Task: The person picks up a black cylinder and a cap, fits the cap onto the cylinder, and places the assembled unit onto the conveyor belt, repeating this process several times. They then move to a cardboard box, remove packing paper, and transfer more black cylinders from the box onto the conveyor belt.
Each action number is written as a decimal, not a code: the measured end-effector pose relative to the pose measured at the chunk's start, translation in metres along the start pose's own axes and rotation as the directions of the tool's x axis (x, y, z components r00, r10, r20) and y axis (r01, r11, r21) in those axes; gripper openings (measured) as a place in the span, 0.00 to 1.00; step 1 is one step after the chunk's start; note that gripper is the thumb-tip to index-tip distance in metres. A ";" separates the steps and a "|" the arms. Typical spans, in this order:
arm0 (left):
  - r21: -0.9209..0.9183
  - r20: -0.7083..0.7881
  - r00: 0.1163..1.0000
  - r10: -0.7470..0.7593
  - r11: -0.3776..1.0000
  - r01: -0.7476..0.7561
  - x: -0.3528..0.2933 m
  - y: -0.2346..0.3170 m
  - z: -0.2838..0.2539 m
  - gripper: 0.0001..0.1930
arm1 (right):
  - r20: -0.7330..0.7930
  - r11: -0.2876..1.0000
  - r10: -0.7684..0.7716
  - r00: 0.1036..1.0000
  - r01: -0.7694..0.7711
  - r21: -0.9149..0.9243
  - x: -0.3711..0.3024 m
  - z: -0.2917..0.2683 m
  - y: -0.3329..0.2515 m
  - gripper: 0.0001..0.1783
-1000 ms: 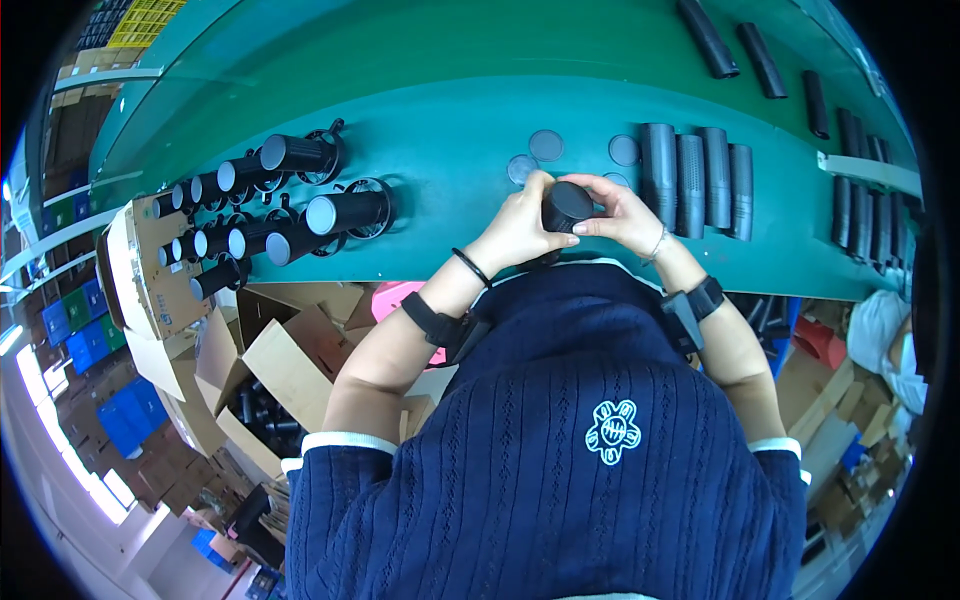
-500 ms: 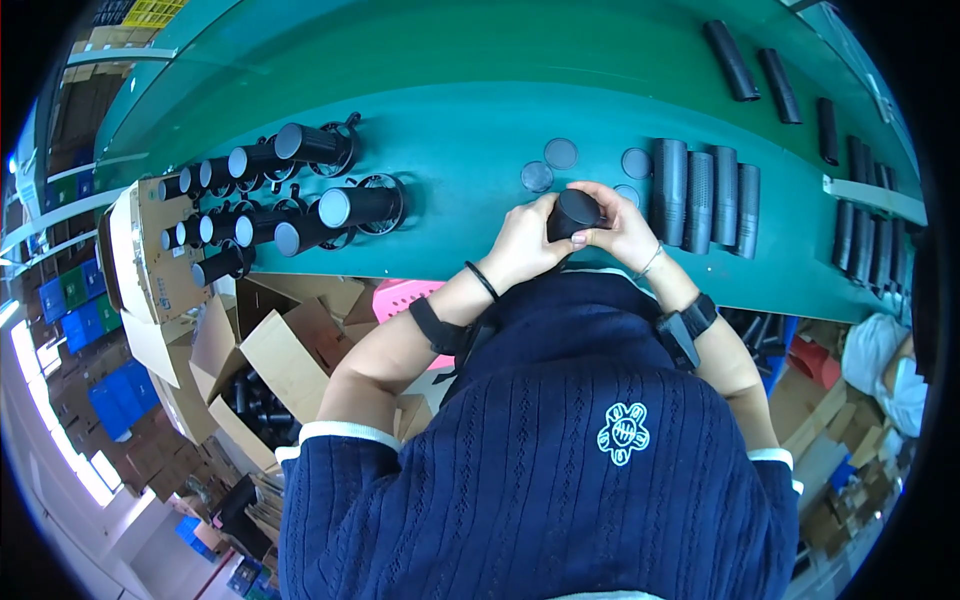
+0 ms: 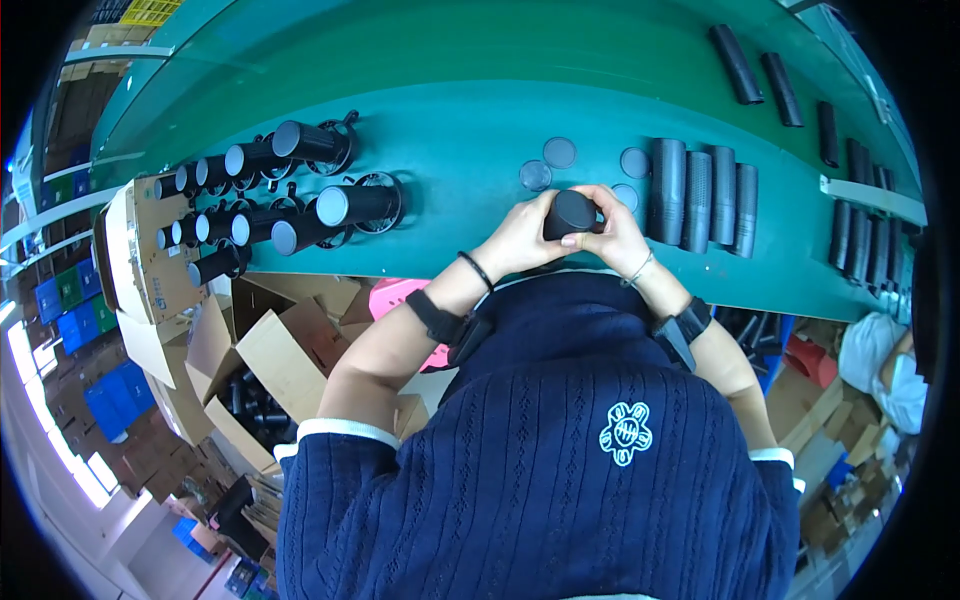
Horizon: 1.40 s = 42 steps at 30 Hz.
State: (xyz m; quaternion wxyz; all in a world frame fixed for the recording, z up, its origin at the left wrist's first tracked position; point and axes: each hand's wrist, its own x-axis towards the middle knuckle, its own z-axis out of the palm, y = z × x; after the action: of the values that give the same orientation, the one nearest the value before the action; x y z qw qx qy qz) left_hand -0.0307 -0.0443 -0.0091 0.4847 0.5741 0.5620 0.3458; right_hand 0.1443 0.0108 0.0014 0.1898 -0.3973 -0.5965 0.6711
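Observation:
Near the front edge of the green table, both my hands grip a black cylinder (image 3: 572, 215) seen nearly end-on, its round dark end facing up. My left hand (image 3: 522, 238) wraps its left side, and my right hand (image 3: 618, 235) holds the right side, with a thumb across the front. The cylinder's lower part is hidden. Just beyond my hands lie flat grey discs (image 3: 559, 152), several in all, one partly covered by my right fingers. To the right, a group of ribbed black tubes (image 3: 697, 200) lies side by side.
Rows of black cylinders with round frames (image 3: 365, 205) stand on the table's left. More black tubes (image 3: 735, 65) lie on the raised strip at the far right. Open cardboard boxes (image 3: 283, 360) and a pink perforated stool (image 3: 395, 297) sit below the front edge.
My hands and the cylinder have shifted slightly left. The right fingers are drawn a little closer around its far side. Both hands keep their hold.

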 end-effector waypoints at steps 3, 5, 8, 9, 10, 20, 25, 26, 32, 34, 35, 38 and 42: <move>0.181 -0.074 0.997 0.025 0.983 -0.011 -0.004 0.002 -0.002 0.34 | -0.014 1.000 0.019 1.000 -0.019 0.015 0.003 -0.004 0.005 0.33; -0.018 -0.023 0.999 -0.027 0.999 0.026 -0.002 -0.013 0.001 0.34 | 0.040 0.957 0.076 0.996 -0.084 0.277 0.001 -0.004 0.001 0.34; -0.077 0.034 0.999 -0.035 0.996 0.037 0.002 0.002 0.000 0.32 | 0.042 0.976 0.006 0.999 -0.015 0.216 0.001 -0.003 0.007 0.35; 0.014 0.012 0.999 -0.048 0.999 0.048 0.001 0.008 -0.001 0.31 | 0.037 0.983 0.005 0.999 -0.012 0.186 0.001 -0.002 0.008 0.35; 0.106 -0.010 0.998 -0.059 0.993 0.060 0.001 0.010 -0.001 0.29 | 0.040 0.982 0.007 0.999 -0.014 0.187 0.001 -0.002 0.007 0.35; 0.182 -0.112 0.993 -0.036 0.982 0.056 -0.002 0.012 0.004 0.26 | 0.030 0.994 0.026 0.999 -0.029 0.102 0.005 -0.007 -0.002 0.36; 0.560 -0.050 0.997 -0.053 0.825 0.072 -0.007 0.037 -0.009 0.29 | 0.152 0.999 -0.025 0.988 0.028 -0.018 0.002 -0.029 -0.014 0.31; 0.559 -0.050 0.997 -0.054 0.826 0.073 -0.008 0.035 -0.008 0.29 | 0.170 0.995 -0.071 0.983 0.082 -0.057 0.002 -0.031 -0.014 0.29; 0.718 0.136 0.986 -0.094 0.695 -0.033 0.003 0.025 -0.009 0.27 | 0.123 0.879 0.265 0.956 -0.292 0.377 0.006 -0.033 0.026 0.11; 0.698 0.085 0.996 -0.041 0.715 -0.031 0.007 0.023 -0.013 0.27 | 0.059 0.850 0.242 0.969 -0.241 0.469 0.012 -0.039 0.029 0.09; 0.706 0.040 0.997 -0.061 0.709 0.015 0.012 0.023 -0.014 0.28 | -0.054 0.885 0.225 0.973 -0.181 0.430 0.020 -0.046 0.029 0.09; 0.823 0.011 0.984 -0.180 0.560 0.093 0.029 0.027 -0.016 0.29 | -0.250 0.971 -0.010 0.968 -0.051 -0.235 0.045 -0.091 0.045 0.11; 0.708 0.023 0.982 -0.188 0.697 0.117 0.035 0.021 -0.034 0.33 | 0.005 0.163 -0.252 0.968 0.047 -0.985 0.051 -0.105 0.022 0.17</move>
State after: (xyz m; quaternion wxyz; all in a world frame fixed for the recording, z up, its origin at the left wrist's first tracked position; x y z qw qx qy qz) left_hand -0.0519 -0.0020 0.0155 0.2825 0.6821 0.6735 0.0373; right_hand 0.1973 0.1113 -0.0326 0.0038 -0.4175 -0.9054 0.0771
